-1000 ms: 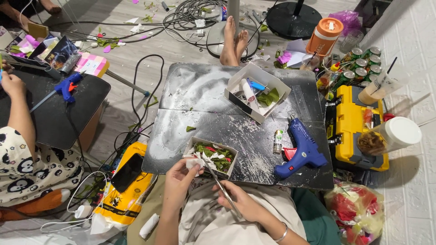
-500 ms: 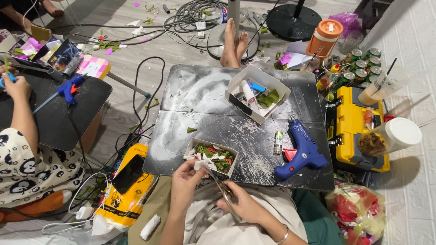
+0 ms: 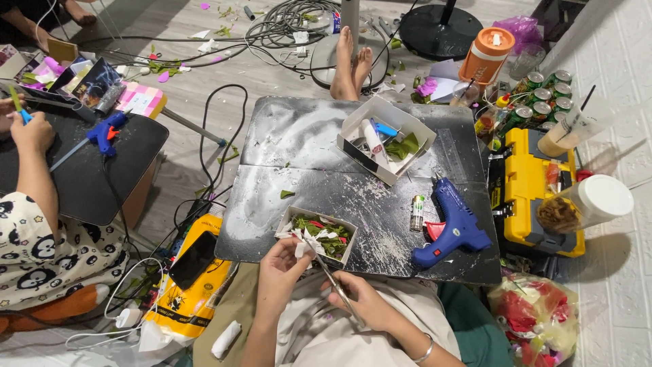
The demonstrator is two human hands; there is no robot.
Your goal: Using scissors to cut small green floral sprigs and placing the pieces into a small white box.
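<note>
White paper scrap (image 3: pixel 303 242), pinched in left hand (image 3: pixel 280 268) above small cardboard box of green and red cuttings (image 3: pixel 318 234). Right hand (image 3: pixel 363 302) closed around metal scissors (image 3: pixel 331 278), blades at the scrap. Blue glue gun (image 3: pixel 454 223) lies well apart on dark counter (image 3: pixel 380 194).

My left hand (image 3: pixel 284 266) and right hand (image 3: pixel 362 301) sit just before the small box (image 3: pixel 316 234) on the board (image 3: pixel 299 146). Right of it lies the glue gun (image 3: pixel 454 224); behind, a larger box (image 3: pixel 386 138).

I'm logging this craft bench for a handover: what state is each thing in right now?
Left hand: pinching a white paper piece.
Right hand: holding scissors, tips at the paper.
Small box: open, full of green and red scraps.
Larger white box: open, holding leaves and tools.
Blue glue gun: lying on its side on the black board.
Yellow toolbox: open.
</note>
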